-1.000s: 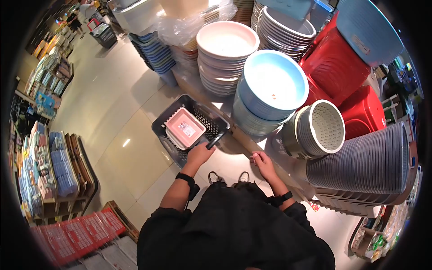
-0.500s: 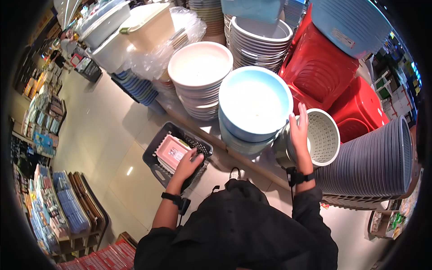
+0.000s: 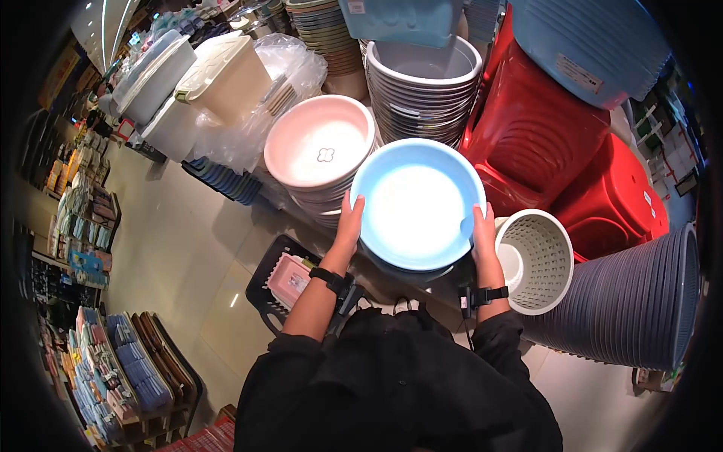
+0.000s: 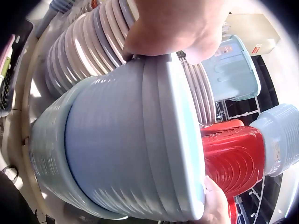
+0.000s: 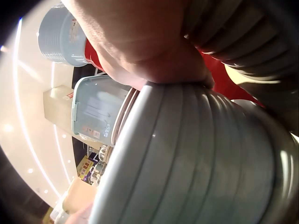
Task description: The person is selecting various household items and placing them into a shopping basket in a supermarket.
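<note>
A round light blue basin (image 3: 418,207) tops a nested stack of basins. My left hand (image 3: 348,230) grips its left rim and my right hand (image 3: 484,237) its right rim, thumbs on the rim. In the left wrist view the left hand (image 4: 175,28) curls over the rim of the blue basins (image 4: 126,135), the other hand's fingers showing at the far side. In the right wrist view the right hand (image 5: 135,42) holds the rim of the stack (image 5: 187,149). The fingers beneath the rim are partly hidden.
Pink basins (image 3: 320,143) are stacked at left, grey buckets (image 3: 425,68) behind, red stools (image 3: 535,128) and a pale perforated basket (image 3: 538,260) at right. A dark shopping basket (image 3: 263,267) holding a pink basket (image 3: 288,279) is at lower left, partly behind the left arm.
My left hand has left the shopping basket and moved up right to the blue basin's rim. My right hand has come to its right rim. The view has shifted.
</note>
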Action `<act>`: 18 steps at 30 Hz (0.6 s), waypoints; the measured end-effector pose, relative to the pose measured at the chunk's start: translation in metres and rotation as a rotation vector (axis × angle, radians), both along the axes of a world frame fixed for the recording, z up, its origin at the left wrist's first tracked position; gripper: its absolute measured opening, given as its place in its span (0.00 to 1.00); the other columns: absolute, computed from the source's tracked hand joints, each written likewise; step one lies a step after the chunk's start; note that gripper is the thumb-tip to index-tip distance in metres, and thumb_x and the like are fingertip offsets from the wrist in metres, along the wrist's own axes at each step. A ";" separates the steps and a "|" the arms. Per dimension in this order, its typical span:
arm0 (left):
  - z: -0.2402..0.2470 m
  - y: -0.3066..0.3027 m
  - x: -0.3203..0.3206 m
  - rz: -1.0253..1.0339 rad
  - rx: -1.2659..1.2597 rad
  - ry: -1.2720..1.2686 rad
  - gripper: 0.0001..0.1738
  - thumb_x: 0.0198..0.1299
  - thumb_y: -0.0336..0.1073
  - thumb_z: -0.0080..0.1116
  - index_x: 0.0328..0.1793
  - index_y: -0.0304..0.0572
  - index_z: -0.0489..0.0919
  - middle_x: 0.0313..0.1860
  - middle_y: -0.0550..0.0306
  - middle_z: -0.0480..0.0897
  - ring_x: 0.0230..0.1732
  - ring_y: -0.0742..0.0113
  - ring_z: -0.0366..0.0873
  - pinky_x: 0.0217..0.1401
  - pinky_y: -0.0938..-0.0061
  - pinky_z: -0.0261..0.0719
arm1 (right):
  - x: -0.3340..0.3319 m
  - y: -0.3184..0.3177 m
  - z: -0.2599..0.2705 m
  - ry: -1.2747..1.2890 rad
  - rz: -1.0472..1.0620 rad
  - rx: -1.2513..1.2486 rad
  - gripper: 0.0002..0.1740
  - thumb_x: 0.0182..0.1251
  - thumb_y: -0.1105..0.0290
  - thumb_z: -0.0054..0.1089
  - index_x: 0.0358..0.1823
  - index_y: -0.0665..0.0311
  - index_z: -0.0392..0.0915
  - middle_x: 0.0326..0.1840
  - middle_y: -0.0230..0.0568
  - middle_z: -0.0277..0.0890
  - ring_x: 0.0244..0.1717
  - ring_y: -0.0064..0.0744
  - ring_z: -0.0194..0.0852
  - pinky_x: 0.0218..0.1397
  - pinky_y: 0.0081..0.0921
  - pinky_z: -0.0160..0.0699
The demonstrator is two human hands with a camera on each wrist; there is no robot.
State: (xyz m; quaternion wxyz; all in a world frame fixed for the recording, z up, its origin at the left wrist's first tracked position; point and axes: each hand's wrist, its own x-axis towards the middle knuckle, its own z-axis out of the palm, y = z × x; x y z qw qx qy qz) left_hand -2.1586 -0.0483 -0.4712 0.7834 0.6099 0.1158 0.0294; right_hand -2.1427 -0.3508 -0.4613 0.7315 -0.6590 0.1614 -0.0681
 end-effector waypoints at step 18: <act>0.039 -0.001 -0.009 0.082 -0.089 -0.205 0.32 0.69 0.33 0.47 0.78 0.37 0.54 0.71 0.46 0.65 0.68 0.61 0.66 0.69 0.69 0.66 | -0.025 0.016 0.065 -0.162 0.017 0.026 0.30 0.75 0.67 0.47 0.75 0.65 0.54 0.70 0.47 0.64 0.66 0.34 0.66 0.68 0.31 0.65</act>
